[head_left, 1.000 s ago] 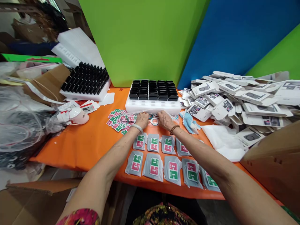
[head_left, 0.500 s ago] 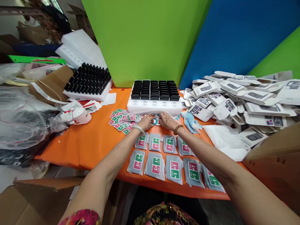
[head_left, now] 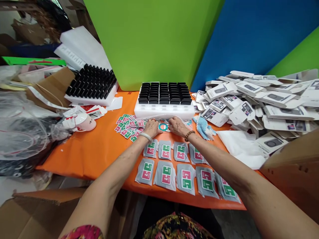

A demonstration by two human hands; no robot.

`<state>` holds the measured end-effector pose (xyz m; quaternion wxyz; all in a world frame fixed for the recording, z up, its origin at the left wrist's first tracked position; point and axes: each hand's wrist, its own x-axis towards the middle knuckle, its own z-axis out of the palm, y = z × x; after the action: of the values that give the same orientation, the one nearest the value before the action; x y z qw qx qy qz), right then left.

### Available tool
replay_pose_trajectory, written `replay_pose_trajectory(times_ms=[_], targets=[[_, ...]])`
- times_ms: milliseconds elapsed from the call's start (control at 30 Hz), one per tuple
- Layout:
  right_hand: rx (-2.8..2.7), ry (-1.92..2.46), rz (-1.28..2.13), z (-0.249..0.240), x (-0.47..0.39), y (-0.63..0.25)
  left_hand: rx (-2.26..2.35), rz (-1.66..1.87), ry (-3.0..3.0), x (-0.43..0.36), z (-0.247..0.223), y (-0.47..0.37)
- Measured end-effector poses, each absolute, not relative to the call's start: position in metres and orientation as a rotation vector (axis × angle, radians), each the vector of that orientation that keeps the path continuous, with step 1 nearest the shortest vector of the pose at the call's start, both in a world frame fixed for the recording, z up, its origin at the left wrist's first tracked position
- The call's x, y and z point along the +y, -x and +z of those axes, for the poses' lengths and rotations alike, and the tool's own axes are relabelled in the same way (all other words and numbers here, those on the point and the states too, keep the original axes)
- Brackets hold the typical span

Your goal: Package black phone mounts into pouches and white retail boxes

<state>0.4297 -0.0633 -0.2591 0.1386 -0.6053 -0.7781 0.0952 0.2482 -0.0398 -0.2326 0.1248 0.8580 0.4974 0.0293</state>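
My left hand (head_left: 151, 128) and my right hand (head_left: 177, 126) are on either side of a round teal label (head_left: 163, 127), in front of a white foam tray (head_left: 164, 113). Both have bent fingers closed on the edges of a clear plastic bag (head_left: 185, 122) around the label; fingertips are partly hidden. Left of my left hand lies a loose pile of small green and pink cards (head_left: 126, 126). Nearer me are two rows of grey packets (head_left: 164, 176), each with a green and pink card on top. A light blue cloth (head_left: 204, 127) lies right of my right hand.
Black pieces (head_left: 164, 93) stand in rows in the foam tray; a second filled tray (head_left: 92, 83) is at the left. Many white boxes (head_left: 246, 109) are heaped on the right, beside a white sheet (head_left: 239, 149). A pink and white item (head_left: 84, 122) and plastic bags (head_left: 22, 126) lie left.
My hands have shifted slightly, and more of the round teal label shows between them. The whole view has moved a little; the packets and trays stay in place.
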Motion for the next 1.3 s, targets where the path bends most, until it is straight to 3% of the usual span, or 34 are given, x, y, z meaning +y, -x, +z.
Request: replay_pose_trajectory(times_ms=[367, 833, 1100, 1300], targets=[[-2.272, 1.717, 0.504, -0.254, -0.067, -0.440, 1.171, 0.103, -2.557, -0.047, -0.230, -0.248], [-2.256, 1.702, 0.293, -0.257, -0.063, -0.431, 1.226, 0.080, -2.599, -0.061, -0.232, -0.266], [-2.246, 1.682, 0.264, -0.259, -0.058, -0.430, 1.082, 0.043, -2.709, -0.057, -0.227, -0.248], [-2.265, 1.621, 0.349, -0.260, -0.057, -0.435, 1.284, 0.134, -2.705, -0.051, -0.219, -0.226]])
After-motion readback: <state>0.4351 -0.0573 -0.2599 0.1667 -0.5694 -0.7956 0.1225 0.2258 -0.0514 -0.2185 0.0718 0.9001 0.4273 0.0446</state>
